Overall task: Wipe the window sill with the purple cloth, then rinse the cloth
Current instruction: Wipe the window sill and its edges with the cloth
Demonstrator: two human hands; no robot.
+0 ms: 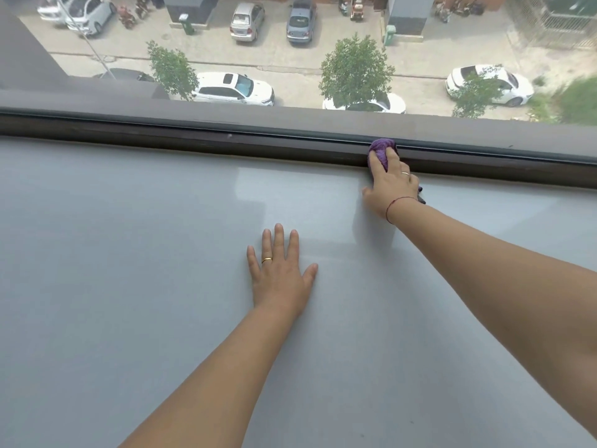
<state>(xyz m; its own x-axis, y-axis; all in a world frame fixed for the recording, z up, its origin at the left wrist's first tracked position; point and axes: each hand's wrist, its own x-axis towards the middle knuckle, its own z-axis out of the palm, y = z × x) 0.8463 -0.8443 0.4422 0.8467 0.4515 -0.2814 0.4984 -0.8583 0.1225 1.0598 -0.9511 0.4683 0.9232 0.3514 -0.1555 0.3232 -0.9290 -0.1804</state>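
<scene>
A wide pale grey window sill (129,253) fills the lower view. At its far edge runs the dark brown window frame (193,143). My right hand (392,185) reaches out to the frame and holds the bunched purple cloth (382,148) against it, fingers curled over the cloth; a small bit of cloth pokes out by the wrist. My left hand (281,270) lies flat on the sill with fingers spread, holding nothing.
Beyond the frame is the window glass (290,53), looking down on a street with parked cars and trees far below. A grey wall edge (26,43) stands at the upper left.
</scene>
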